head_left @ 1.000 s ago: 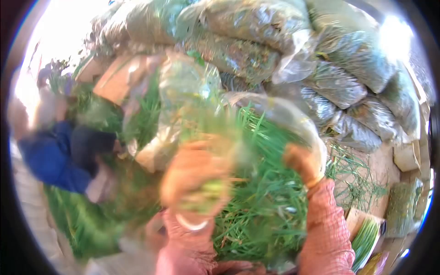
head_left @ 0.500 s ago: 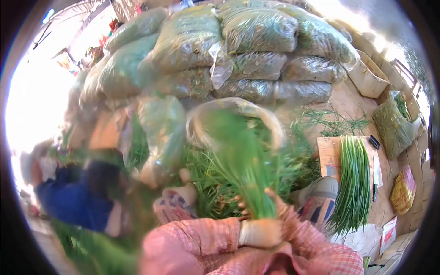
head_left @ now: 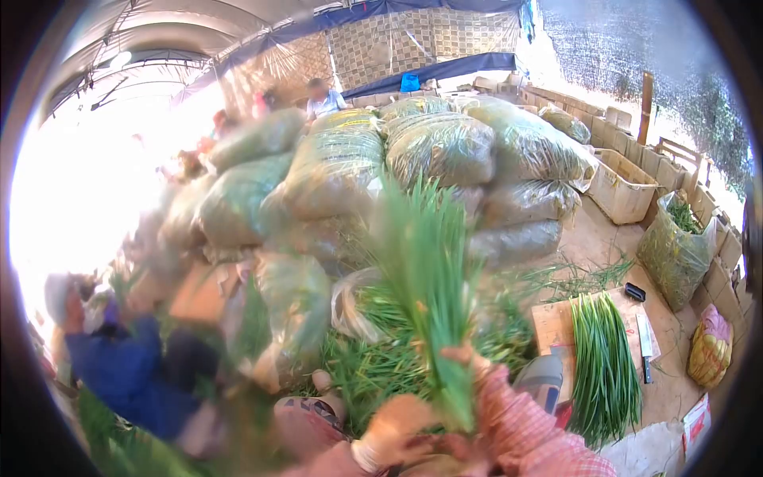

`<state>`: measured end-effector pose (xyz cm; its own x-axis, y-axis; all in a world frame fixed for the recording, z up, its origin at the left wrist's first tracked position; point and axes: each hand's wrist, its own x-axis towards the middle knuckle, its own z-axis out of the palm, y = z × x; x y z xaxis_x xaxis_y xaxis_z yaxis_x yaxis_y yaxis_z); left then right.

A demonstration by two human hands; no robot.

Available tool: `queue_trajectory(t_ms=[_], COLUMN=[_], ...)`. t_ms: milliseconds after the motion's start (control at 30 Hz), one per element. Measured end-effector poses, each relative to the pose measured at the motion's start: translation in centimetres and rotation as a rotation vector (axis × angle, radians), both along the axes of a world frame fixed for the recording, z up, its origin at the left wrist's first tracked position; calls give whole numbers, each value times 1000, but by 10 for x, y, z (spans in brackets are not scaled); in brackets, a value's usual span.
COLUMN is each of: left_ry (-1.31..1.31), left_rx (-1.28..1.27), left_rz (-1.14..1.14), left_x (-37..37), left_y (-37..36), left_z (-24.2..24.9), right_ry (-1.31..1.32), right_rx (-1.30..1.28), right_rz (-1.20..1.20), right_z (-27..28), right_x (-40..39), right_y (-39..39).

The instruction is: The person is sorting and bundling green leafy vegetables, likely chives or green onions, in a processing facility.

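A bunch of long green leaves (head_left: 433, 286) stands upright in front of me, its upper part smeared by motion. My right hand (head_left: 467, 358) is wrapped round its lower part. Close by the base is my left hand (head_left: 405, 429), blurred, its fingers partly hidden. More loose green leaves (head_left: 373, 350) lie in a heap beneath and around the bunch. To the right, a neat bundle of green leaves (head_left: 602, 366) rests across a wooden board (head_left: 552, 322), beside a knife (head_left: 644, 346) and a black object (head_left: 635, 292).
Stuffed plastic sacks (head_left: 441, 151) are stacked ahead. A co-worker in blue (head_left: 127, 370) sits at the left, and another person (head_left: 324, 99) is behind the sacks. At the right are a crate (head_left: 620, 191), an open bag of greens (head_left: 675, 254) and a yellow-pink bag (head_left: 710, 347).
The view has tilted up, showing more of the background. The bunch now stands more upright and higher against the sacks. My left hand has shifted down and left from the stems.
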<state>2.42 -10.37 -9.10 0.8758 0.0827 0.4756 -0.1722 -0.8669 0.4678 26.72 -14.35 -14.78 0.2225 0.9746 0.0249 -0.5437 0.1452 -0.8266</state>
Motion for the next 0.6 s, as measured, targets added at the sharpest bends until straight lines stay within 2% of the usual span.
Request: queue_trajectory(t_ms=[33,67,100,133,167,200,300,333,400,533,600], left_ry=[39,78,135,-26,-33,-47,-35,-28,-7,-175,-255], left_rx=[-337,-785,-915,-1084,-1170,-1251,-1346,-1377,-1437,-1496,-1456], left_rz=[168,205,209,100,-7,-117,-99,-95,-95,-61,-217], left_x=[-9,-12,-12,3,18,30,49,53,63,72,67], left_y=[13,46,69,78,79,81,80,81,84,79,77], left_z=[9,-43,-64,-68,-48,-31,-27,-28,-28,-30,-28], right_ry=[-46,-93,-147,-207,-278,-372,-658,-533,-785,-740,-656], right_rx=[10,16,23,30,34,50,48,-5,-46,27,41], right_rz=[-19,-31,-38,-40,-39,-36,-52,-83,-66,-129,-138], right_z=[-1,-3,-4,-4,2,13,19,2,-14,-34,-35], right_x=[-2,-5,-8,-12,-18,-26,-48,-56,-53,-56,-59], right_y=[3,5,6,8,7,7,7,9,15,24,22])
